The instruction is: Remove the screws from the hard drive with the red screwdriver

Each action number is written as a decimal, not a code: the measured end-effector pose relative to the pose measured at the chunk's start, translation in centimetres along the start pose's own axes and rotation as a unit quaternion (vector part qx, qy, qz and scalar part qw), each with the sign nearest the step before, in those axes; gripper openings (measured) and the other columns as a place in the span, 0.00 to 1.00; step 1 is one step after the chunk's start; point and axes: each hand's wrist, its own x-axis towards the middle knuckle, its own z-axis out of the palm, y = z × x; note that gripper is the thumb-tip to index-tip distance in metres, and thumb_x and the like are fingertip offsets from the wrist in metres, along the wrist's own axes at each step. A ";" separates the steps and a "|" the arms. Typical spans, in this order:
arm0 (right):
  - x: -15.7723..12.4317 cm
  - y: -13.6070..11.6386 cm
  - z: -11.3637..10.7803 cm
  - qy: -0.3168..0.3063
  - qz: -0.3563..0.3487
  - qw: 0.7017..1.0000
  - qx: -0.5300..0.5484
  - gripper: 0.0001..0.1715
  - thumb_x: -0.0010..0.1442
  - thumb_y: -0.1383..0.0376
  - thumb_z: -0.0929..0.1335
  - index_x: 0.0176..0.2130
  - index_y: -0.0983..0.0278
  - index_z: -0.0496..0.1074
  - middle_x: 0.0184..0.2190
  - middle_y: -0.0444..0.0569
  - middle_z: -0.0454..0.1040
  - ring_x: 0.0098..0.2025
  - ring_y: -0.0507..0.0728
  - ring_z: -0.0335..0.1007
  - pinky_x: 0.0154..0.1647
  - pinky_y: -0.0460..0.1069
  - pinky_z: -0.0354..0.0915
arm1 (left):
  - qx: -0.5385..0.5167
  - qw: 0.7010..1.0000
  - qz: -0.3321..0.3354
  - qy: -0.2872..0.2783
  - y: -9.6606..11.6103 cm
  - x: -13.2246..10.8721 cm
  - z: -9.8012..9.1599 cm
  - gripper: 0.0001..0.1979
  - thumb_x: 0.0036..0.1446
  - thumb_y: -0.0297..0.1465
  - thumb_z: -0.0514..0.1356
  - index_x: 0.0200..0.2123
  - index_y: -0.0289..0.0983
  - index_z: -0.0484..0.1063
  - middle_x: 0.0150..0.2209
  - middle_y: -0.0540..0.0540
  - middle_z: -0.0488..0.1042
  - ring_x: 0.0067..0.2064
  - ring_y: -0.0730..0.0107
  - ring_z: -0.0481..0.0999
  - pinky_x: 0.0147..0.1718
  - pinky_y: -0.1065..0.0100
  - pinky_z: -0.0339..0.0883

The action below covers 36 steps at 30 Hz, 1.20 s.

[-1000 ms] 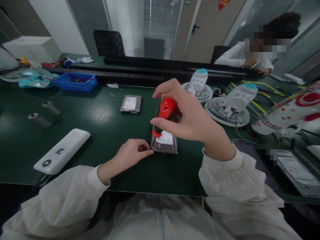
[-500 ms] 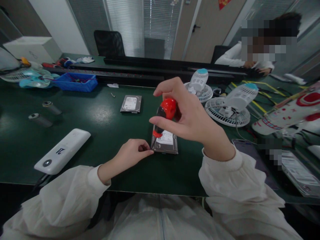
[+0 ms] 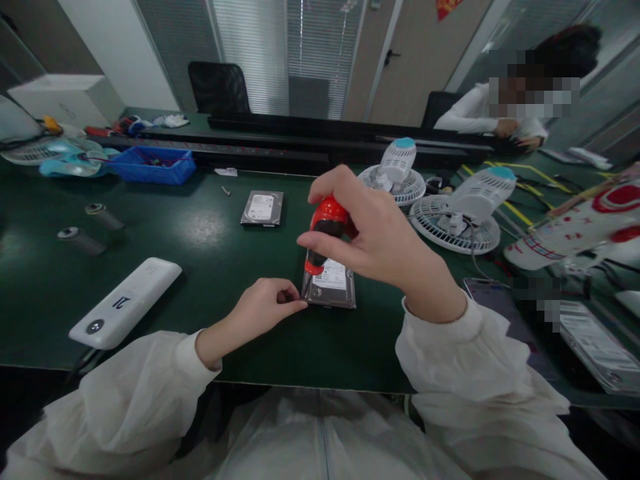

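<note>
My right hand [image 3: 367, 233] is closed around the red and black handle of a screwdriver [image 3: 323, 230], held upright over a hard drive [image 3: 333, 287] that lies flat on the green table [image 3: 200, 233]. The tool's lower end meets the drive near its far left corner. My left hand [image 3: 263, 307] is curled with its fingertips pressed against the drive's near left edge.
A second hard drive [image 3: 263, 208] lies further back. A white oblong device [image 3: 125, 303] rests at the left, with two small cylinders [image 3: 90, 230] and a blue bin [image 3: 153, 163] beyond. Two small fans [image 3: 450, 207] stand at the right. Another person [image 3: 495, 113] sits at the far right.
My right hand's fingers have curled further over the top of the screwdriver handle, which has turned slightly. The left hand and the drive have stayed put.
</note>
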 end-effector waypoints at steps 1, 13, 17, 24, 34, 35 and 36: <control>0.0 0.0 0.0 -0.003 0.001 1.000 -0.014 0.24 0.71 0.45 0.61 0.50 0.62 0.63 0.39 0.45 0.71 0.31 0.51 0.64 0.36 0.50 0.64 | -0.001 1.000 0.002 0.000 0.0 0.0 0.0 0.14 0.60 0.45 0.65 0.35 0.40 0.81 0.34 0.48 0.81 0.35 0.62 0.77 0.33 0.64 0.65; -0.1 0.1 -0.8 0.031 0.006 0.999 -0.037 0.24 0.68 0.49 0.67 0.48 0.67 0.74 0.33 0.46 0.78 0.30 0.53 0.71 0.36 0.50 0.65 | -0.007 1.000 0.002 0.001 -0.1 -0.1 0.0 0.14 0.60 0.45 0.65 0.36 0.41 0.81 0.34 0.49 0.80 0.35 0.63 0.77 0.33 0.64 0.65; -0.2 0.5 -1.1 0.034 0.006 0.998 -0.050 0.32 0.71 0.46 0.62 0.49 0.70 0.77 0.35 0.51 0.80 0.31 0.55 0.73 0.36 0.51 0.66 | -0.006 1.000 0.000 0.002 -0.2 0.0 0.0 0.14 0.60 0.46 0.65 0.35 0.41 0.81 0.33 0.49 0.80 0.34 0.63 0.76 0.33 0.64 0.65; -0.3 0.3 -1.2 0.044 -0.018 0.999 0.003 0.25 0.72 0.56 0.61 0.58 0.66 0.74 0.47 0.49 0.82 0.37 0.53 0.78 0.42 0.50 0.71 | -0.010 1.000 -0.013 -0.001 -0.2 0.0 0.1 0.15 0.59 0.46 0.65 0.36 0.41 0.81 0.33 0.49 0.80 0.34 0.63 0.75 0.32 0.64 0.64; -0.2 0.5 -1.3 -0.029 -0.003 1.000 -0.012 0.25 0.76 0.51 0.55 0.50 0.66 0.68 0.43 0.50 0.73 0.40 0.55 0.70 0.43 0.52 0.66 | -0.007 1.000 -0.008 -0.001 -0.1 0.0 0.1 0.14 0.59 0.46 0.65 0.35 0.41 0.81 0.34 0.49 0.80 0.35 0.63 0.76 0.32 0.64 0.64; -0.2 0.5 -1.3 -0.035 -0.004 0.999 -0.001 0.22 0.75 0.53 0.56 0.53 0.66 0.66 0.48 0.53 0.73 0.44 0.56 0.71 0.46 0.53 0.67 | -0.008 1.000 -0.008 -0.002 -0.1 -0.1 0.1 0.15 0.60 0.46 0.65 0.35 0.41 0.81 0.34 0.49 0.81 0.35 0.63 0.76 0.32 0.64 0.64; -0.3 0.5 -1.3 -0.039 -0.005 0.999 0.011 0.20 0.74 0.55 0.58 0.56 0.66 0.65 0.51 0.54 0.73 0.46 0.57 0.71 0.47 0.54 0.67 | -0.008 1.000 -0.008 -0.002 0.0 -0.1 0.1 0.15 0.60 0.46 0.65 0.35 0.41 0.81 0.33 0.49 0.80 0.35 0.63 0.76 0.32 0.64 0.64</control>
